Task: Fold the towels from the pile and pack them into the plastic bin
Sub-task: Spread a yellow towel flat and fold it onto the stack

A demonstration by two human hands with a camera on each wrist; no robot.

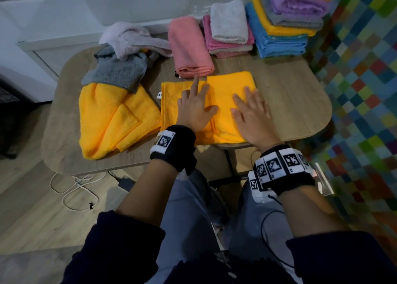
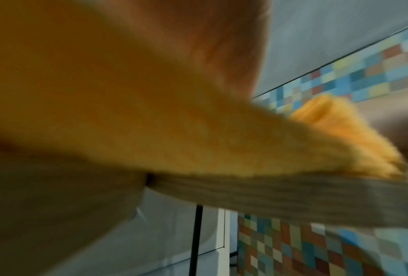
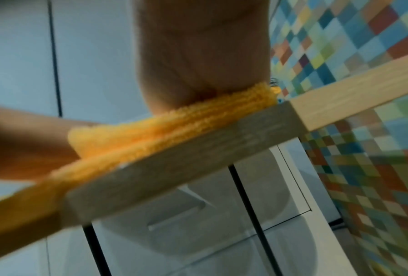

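A yellow towel (image 1: 227, 90) lies folded on the wooden table (image 1: 290, 103), near its front edge, with a white label at its left end. My left hand (image 1: 194, 107) rests on the towel's middle with straight fingers, beside the fold line. My right hand (image 1: 251, 114) presses flat on the right half, fingers spread. In the right wrist view my palm (image 3: 202, 56) bears down on the towel's layered edge (image 3: 174, 121) at the table edge (image 3: 198, 158). The left wrist view is blurred and shows the towel's edge (image 2: 340, 130). I cannot pick out the plastic bin.
The unfolded pile sits at the left: a yellow towel (image 1: 111, 116), a grey one (image 1: 118, 71) and a pale one (image 1: 133, 41). Behind lie a folded pink towel (image 1: 190, 45), a pink and white stack (image 1: 229, 30) and a taller mixed stack (image 1: 285, 19). Cables (image 1: 75, 189) trail on the floor.
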